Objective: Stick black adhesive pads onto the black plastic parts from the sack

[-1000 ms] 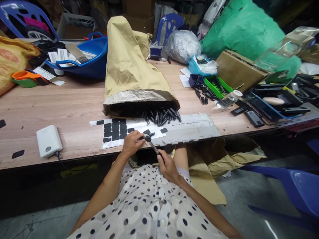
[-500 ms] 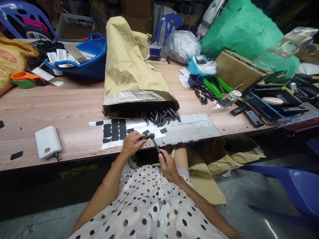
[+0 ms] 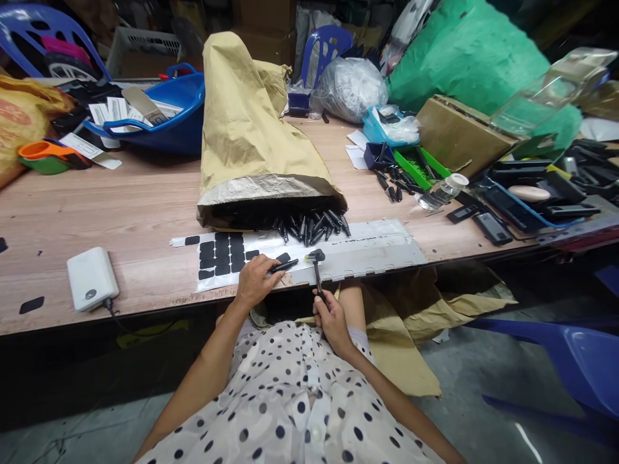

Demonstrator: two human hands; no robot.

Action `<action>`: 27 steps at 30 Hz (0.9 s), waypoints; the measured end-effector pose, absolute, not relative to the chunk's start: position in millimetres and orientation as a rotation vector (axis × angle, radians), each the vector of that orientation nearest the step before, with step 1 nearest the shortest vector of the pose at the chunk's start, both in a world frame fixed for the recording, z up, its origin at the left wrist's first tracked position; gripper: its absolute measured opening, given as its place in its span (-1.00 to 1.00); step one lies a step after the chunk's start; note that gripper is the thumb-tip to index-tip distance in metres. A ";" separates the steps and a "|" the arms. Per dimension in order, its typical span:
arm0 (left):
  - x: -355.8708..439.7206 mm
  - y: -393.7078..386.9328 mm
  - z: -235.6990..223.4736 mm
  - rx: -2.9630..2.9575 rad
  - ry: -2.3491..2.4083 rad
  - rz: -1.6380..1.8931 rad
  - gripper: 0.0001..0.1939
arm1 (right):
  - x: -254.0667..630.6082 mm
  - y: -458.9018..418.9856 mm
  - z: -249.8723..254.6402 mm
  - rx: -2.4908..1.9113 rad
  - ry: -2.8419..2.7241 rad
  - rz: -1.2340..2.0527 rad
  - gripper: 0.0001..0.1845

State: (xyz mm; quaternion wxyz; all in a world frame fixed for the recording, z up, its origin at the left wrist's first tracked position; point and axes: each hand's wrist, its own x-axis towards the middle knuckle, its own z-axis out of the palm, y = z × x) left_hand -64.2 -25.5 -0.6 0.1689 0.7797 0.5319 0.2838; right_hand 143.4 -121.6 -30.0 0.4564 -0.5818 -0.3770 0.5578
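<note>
Near the table's front edge, my left hand [image 3: 257, 280] is closed on a slim black pen-shaped piece [image 3: 285, 265] that points to the right. My right hand [image 3: 331, 317] grips the handle of a small hammer [image 3: 316, 258], its dark head a little to the right of the piece and apart from it. Beneath both lies a white sheet with black rounded stickers [image 3: 222, 252], beside a grey board [image 3: 370, 248]. Behind them several black pen-shaped pieces [image 3: 314, 225] spill from the mouth of a brown paper sack [image 3: 261, 142].
A white power bank [image 3: 93, 278] with a cable lies at the left. Behind it stands a blue basin [image 3: 178, 116] of paper boxes. To the right are a green tray [image 3: 420, 164], a clear jar [image 3: 442, 192], a cardboard box [image 3: 459, 135] and black devices [image 3: 492, 229].
The hammer head has moved right, off the tip of the black piece, and its handle now stands more upright. My left hand has stayed nearly in place, still holding the piece.
</note>
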 end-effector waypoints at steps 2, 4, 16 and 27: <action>-64.5 -26.1 0.7 2.224 1.503 0.805 -0.79 | 142.1 -119.8 -28.8 -1.434 -0.874 1.416 -0.52; -65.0 -26.8 2.0 2.226 1.491 0.816 -0.75 | 141.1 -118.4 -28.2 -1.429 -0.863 1.435 -0.53; -62.5 -88.7 -5.3 2.146 1.155 0.904 -0.68 | 141.0 -116.0 -36.2 -1.446 -0.937 1.481 -0.47; -67.7 -99.9 -68.7 2.190 1.599 0.429 -0.74 | 140.9 -116.1 -37.7 -1.445 -0.950 1.486 -0.49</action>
